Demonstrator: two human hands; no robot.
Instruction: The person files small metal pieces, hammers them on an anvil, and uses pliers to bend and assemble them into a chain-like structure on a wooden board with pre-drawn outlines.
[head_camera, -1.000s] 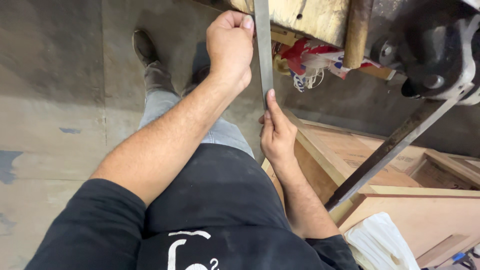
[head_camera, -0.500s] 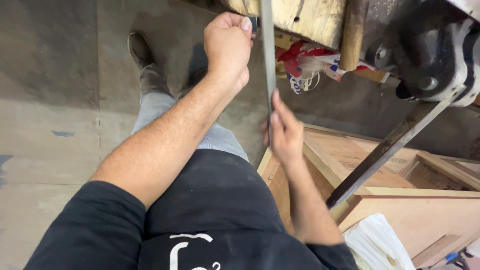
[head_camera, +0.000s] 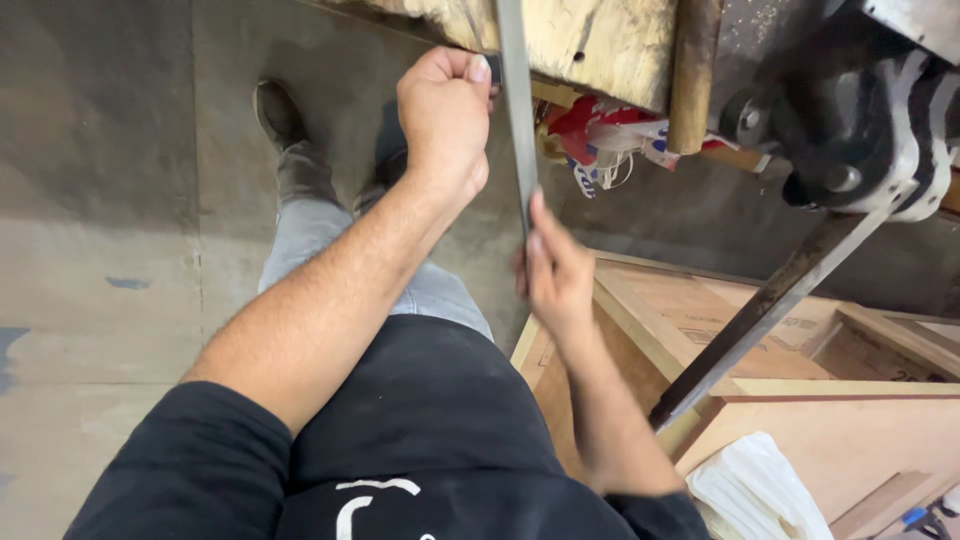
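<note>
At the left lies the grey concrete floor (head_camera: 100, 200), with the person's dark worn shoe (head_camera: 280, 120) set on it. Next, the left hand (head_camera: 445, 115) is closed in a fist around the upper part of the long flat grey metal strip (head_camera: 515, 130), close under the near edge of the rough pale wooden slab (head_camera: 600, 40). The strip runs down to the right hand (head_camera: 555, 275), whose fingers lie along its lower end, curled loosely and blurred, so how firmly they hold I cannot tell. If that looser hand slides, the thin edge could well cut the fingers, or the strip could swing free from the fist. Further right, the dark angled metal bar (head_camera: 770, 310) crosses over the open plywood crates (head_camera: 700, 320), near enough to knock an elbow
</note>
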